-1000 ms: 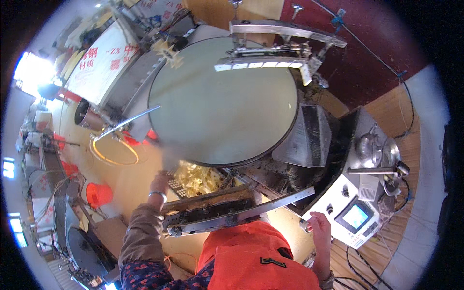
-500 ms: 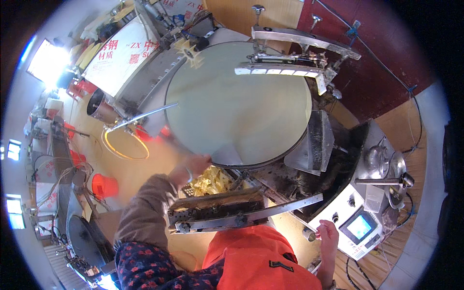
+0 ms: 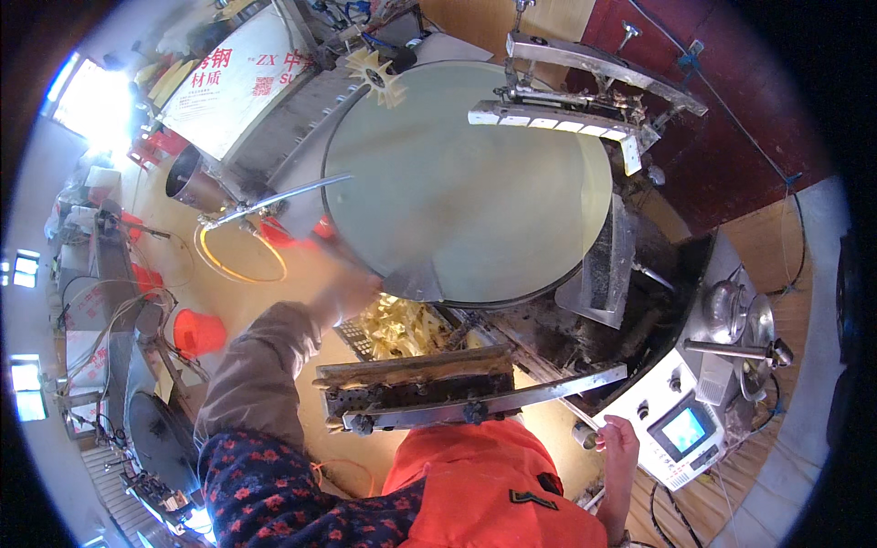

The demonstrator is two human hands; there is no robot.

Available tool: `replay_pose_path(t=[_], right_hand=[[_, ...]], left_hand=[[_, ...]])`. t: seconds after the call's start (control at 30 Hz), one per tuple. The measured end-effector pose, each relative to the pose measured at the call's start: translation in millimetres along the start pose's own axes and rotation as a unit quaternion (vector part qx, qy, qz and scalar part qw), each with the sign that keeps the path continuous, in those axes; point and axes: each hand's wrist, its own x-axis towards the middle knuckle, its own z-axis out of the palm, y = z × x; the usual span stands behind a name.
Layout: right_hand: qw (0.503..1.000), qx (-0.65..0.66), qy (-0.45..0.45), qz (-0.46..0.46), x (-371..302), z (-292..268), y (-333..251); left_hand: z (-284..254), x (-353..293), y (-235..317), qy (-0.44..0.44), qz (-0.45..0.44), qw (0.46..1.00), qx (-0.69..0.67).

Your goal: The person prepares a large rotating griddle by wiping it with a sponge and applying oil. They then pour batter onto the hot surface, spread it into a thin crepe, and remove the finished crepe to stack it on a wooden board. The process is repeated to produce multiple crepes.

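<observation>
My left hand is smeared by motion at the near left rim of a large round griddle plate. It appears closed on a scraper, whose thin grey blade lies over the plate's near edge. Just below this hand, a perforated dark basket holds crumpled pale-yellow sheets or scraps. At the lower right, my right hand has curled fingers beside a round metal knob. Whether those fingers touch the knob or hold something small, I cannot make out.
A curved metal bar assembly stands between me and the plate. Over its far right hangs a scraper frame; a thin rod reaches in from the left. A control box with a screen and a kettle sit right.
My left hand and the scraper blade have shifted left along the plate's near rim. The whole view has tilted slightly. My right hand stays beside the knob, its fingers more curled.
</observation>
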Motion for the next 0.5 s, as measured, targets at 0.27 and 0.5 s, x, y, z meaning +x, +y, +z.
replay_pose_path(t=[0.27, 0.5], right_hand=[[1.0, -0.008, -0.001, -0.003, -2.7, 9.2, -10.5], [1.0, 0.011, -0.011, -0.001, 0.6, 5.9, -12.2]], left_hand=[[5.7, -0.2, 2.2, -0.011, -0.089, 0.993, -0.078], [-8.7, -25.5, 4.5, 0.121, -0.018, 0.977, -0.173]])
